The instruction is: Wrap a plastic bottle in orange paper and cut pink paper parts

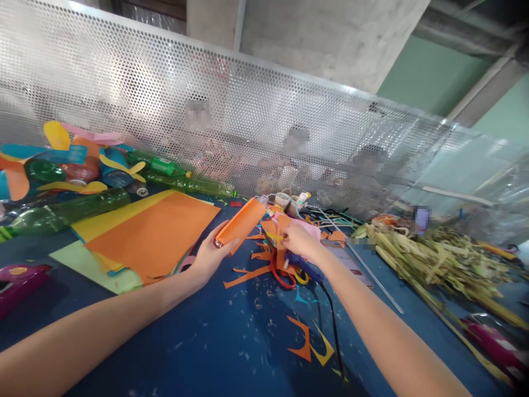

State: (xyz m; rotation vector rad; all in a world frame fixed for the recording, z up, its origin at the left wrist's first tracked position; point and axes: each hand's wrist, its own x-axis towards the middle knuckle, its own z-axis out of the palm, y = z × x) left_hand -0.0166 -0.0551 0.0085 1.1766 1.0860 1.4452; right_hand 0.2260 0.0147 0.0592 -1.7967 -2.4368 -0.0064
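Note:
My left hand [210, 256] is wrapped round a small clear bottle with a sheet of orange paper [243, 221] rolled about it. The bottle's ends show past the paper, and it tilts up to the right. Over a heap of paper scraps, my right hand [301, 242] is closed with fingertips together; what they pinch, if anything, I cannot make out. Just below that hand lies a blue glue gun [309, 270] with a black cord. Red-handled scissors [284, 280] rest partly hidden under orange scraps [256, 274].
Orange, yellow and green paper sheets [157, 231] lie left, before green plastic bottles [82, 207] and paper-trimmed ones. Dried husks [446, 264] spread at right. Magenta tools [25, 284] lie at both sides. A perforated metal screen [248, 110] stands behind the blue table [198, 342]; people show through it.

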